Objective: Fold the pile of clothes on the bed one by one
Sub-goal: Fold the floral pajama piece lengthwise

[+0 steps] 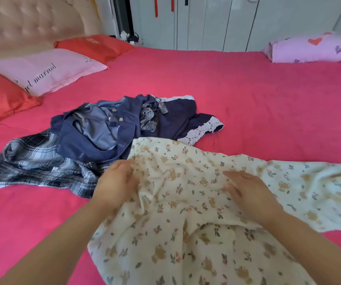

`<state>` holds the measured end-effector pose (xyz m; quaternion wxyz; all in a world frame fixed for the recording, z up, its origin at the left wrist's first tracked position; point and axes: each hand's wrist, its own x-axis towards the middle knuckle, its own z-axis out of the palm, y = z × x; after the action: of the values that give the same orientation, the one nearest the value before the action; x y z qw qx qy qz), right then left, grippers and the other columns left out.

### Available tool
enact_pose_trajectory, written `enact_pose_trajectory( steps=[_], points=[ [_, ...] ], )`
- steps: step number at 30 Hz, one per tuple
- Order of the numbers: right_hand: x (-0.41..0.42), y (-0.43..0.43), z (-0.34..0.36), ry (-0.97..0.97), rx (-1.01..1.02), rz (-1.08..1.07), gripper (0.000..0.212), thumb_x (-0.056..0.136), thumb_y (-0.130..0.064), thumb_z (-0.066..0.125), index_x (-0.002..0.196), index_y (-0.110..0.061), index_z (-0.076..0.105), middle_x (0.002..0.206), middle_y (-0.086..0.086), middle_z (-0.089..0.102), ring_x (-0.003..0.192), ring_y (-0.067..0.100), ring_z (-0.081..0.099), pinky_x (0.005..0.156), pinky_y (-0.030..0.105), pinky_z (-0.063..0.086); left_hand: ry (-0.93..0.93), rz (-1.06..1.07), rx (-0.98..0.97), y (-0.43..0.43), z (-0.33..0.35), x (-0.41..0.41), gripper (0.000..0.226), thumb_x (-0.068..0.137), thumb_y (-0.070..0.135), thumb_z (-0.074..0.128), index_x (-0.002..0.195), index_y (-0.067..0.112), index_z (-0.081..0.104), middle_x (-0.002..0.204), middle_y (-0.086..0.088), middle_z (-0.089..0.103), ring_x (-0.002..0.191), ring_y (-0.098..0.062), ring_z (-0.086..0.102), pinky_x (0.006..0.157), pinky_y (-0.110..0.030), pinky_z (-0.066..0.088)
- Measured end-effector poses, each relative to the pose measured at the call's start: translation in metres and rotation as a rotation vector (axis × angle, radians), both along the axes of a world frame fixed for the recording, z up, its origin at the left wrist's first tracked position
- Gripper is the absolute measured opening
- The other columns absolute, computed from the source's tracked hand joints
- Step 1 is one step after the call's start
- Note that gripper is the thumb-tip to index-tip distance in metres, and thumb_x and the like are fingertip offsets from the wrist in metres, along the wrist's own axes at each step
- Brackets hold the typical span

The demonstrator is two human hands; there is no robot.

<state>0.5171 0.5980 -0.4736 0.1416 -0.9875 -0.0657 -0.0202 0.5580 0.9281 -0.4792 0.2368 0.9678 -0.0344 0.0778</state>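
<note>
A cream floral garment lies crumpled across the near part of the pink bed. My left hand grips its left edge, fingers curled into the cloth. My right hand lies on the fabric near its middle, fingers bent and bunching a fold. Behind them sits the pile: a denim jacket on a dark plaid shirt, and a navy lace-trimmed piece at the right.
Two red pillows and a pink pillow line the headboard at the left. A lilac heart-print pillow lies at the far right corner. White wardrobe doors stand behind the bed.
</note>
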Motion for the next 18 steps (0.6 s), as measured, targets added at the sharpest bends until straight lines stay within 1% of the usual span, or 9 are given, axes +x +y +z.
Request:
enact_pose_trajectory(
  steps=[3, 5, 7, 9, 11, 13, 14, 16, 18],
  points=[
    [-0.057, -0.010, 0.006, -0.035, -0.052, 0.075, 0.040, 0.096, -0.032, 0.044, 0.136, -0.025, 0.047, 0.132, -0.005, 0.053, 0.122, 0.017, 0.048, 0.104, 0.026, 0.032, 0.105, 0.103, -0.061, 0.020, 0.002, -0.037, 0.050, 0.089, 0.026, 0.057, 0.137, 0.014, 0.044, 0.129, -0.011, 0.053, 0.117, -0.028, 0.049, 0.094, -0.036, 0.040],
    [-0.094, -0.016, 0.006, -0.078, -0.009, 0.064, 0.035, 0.091, -0.025, 0.057, 0.126, -0.019, 0.059, 0.120, 0.000, 0.063, 0.111, 0.020, 0.058, 0.096, 0.027, 0.039, 0.210, 0.162, -0.097, 0.025, 0.001, -0.058, 0.055, 0.091, 0.029, 0.056, 0.140, 0.011, 0.038, 0.128, -0.012, 0.055, 0.114, -0.028, 0.052, 0.089, -0.034, 0.042],
    [-0.125, -0.023, 0.005, -0.123, 0.042, 0.026, 0.032, 0.088, -0.022, 0.062, 0.119, -0.016, 0.064, 0.114, 0.002, 0.066, 0.105, 0.023, 0.061, 0.092, 0.031, 0.043, 0.260, 0.176, -0.147, 0.026, 0.001, -0.077, 0.054, 0.092, 0.031, 0.054, 0.139, 0.011, 0.037, 0.126, -0.010, 0.058, 0.111, -0.027, 0.054, 0.081, -0.029, 0.040],
    [-0.151, -0.030, 0.001, -0.078, -0.026, -0.012, 0.041, 0.089, -0.031, 0.060, 0.128, -0.020, 0.056, 0.126, 0.002, 0.060, 0.116, 0.022, 0.056, 0.099, 0.032, 0.040, 0.264, 0.173, -0.176, 0.026, 0.001, -0.092, 0.051, 0.093, 0.030, 0.053, 0.139, 0.012, 0.039, 0.126, -0.009, 0.058, 0.112, -0.028, 0.054, 0.076, -0.026, 0.035],
    [-0.173, -0.041, -0.008, 0.086, -0.151, -0.084, 0.060, 0.090, -0.050, 0.049, 0.144, -0.030, 0.031, 0.148, -0.002, 0.037, 0.136, 0.017, 0.035, 0.111, 0.034, 0.027, 0.280, 0.160, -0.147, 0.026, 0.003, -0.104, 0.049, 0.093, 0.026, 0.053, 0.137, 0.012, 0.040, 0.125, -0.011, 0.058, 0.111, -0.029, 0.054, 0.074, -0.026, 0.034],
    [-0.187, -0.051, -0.014, 0.229, -0.256, -0.182, 0.077, 0.086, -0.066, 0.040, 0.149, -0.035, 0.008, 0.155, -0.006, 0.017, 0.143, 0.015, 0.018, 0.115, 0.038, 0.020, 0.295, 0.131, -0.115, 0.027, 0.005, -0.112, 0.047, 0.092, 0.020, 0.054, 0.136, 0.011, 0.041, 0.122, -0.012, 0.059, 0.103, -0.028, 0.056, 0.071, -0.027, 0.035],
    [-0.192, -0.055, -0.017, 0.260, -0.278, -0.212, 0.081, 0.085, -0.068, 0.039, 0.149, -0.035, 0.002, 0.156, -0.006, 0.014, 0.144, 0.015, 0.015, 0.114, 0.039, 0.020, 0.297, 0.123, -0.115, 0.028, 0.008, -0.115, 0.049, 0.090, 0.019, 0.056, 0.136, 0.011, 0.041, 0.121, -0.011, 0.059, 0.101, -0.027, 0.056, 0.072, -0.027, 0.037],
    [-0.201, -0.057, -0.021, 0.241, -0.297, -0.225, 0.075, 0.089, -0.062, 0.039, 0.150, -0.033, 0.007, 0.155, -0.007, 0.018, 0.143, 0.014, 0.019, 0.113, 0.035, 0.027, 0.276, 0.125, -0.121, 0.029, 0.015, -0.118, 0.053, 0.088, 0.016, 0.060, 0.137, 0.011, 0.042, 0.119, -0.012, 0.062, 0.102, -0.028, 0.058, 0.074, -0.026, 0.040],
    [-0.205, -0.059, -0.023, 0.120, -0.312, -0.211, 0.052, 0.095, -0.046, 0.037, 0.145, -0.034, 0.027, 0.143, -0.010, 0.040, 0.131, 0.010, 0.038, 0.102, 0.027, 0.038, 0.224, 0.137, -0.142, 0.031, 0.023, -0.119, 0.051, 0.087, 0.012, 0.060, 0.136, 0.010, 0.044, 0.112, -0.012, 0.064, 0.099, -0.029, 0.060, 0.070, -0.026, 0.041]
  ],
)
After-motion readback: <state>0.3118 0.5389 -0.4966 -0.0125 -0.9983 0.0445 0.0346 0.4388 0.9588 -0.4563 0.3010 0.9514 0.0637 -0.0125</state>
